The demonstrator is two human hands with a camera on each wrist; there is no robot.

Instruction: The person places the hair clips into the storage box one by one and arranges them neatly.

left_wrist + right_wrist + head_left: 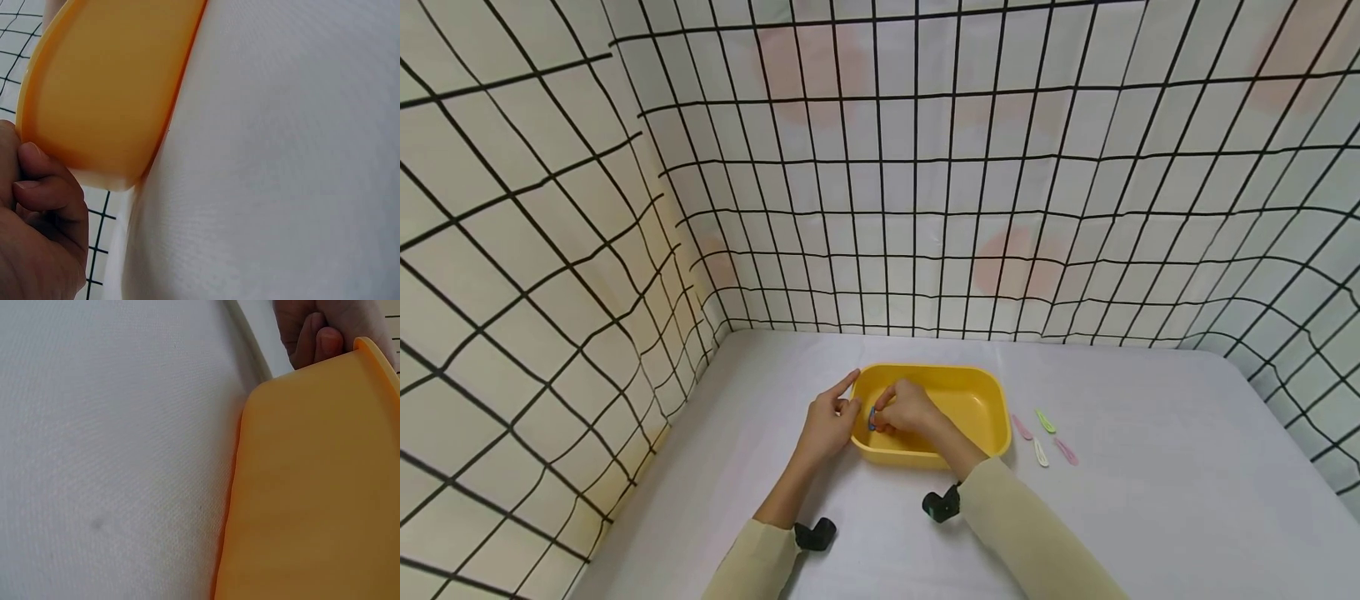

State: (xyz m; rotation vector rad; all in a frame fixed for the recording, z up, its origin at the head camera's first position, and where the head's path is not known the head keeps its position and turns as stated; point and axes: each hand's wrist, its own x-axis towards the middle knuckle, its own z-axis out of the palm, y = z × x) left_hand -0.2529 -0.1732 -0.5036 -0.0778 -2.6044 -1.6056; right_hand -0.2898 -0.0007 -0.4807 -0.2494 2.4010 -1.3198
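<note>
A yellow plastic tub (973, 398) sits on the white cloth. My left hand (829, 425) holds its left rim, the index finger reaching along the edge toward the far corner. In the left wrist view, curled fingers (50, 187) lie against the outer end wall. My right hand (910, 408) is down inside the tub at the left end, fingertips pinching a small blue hair clip (872, 419) close to the wall. The hand hides most of that clip. Seen from the right wrist, the tub's near side wall (312, 481) covers the right hand.
Right of the tub lie several hair clips on the cloth: a green one (1045, 421), a white one (1041, 452), a pink one (1066, 452) and another pink one (1022, 427) close to the tub. Black grid netting (917, 212) stands behind and at both sides.
</note>
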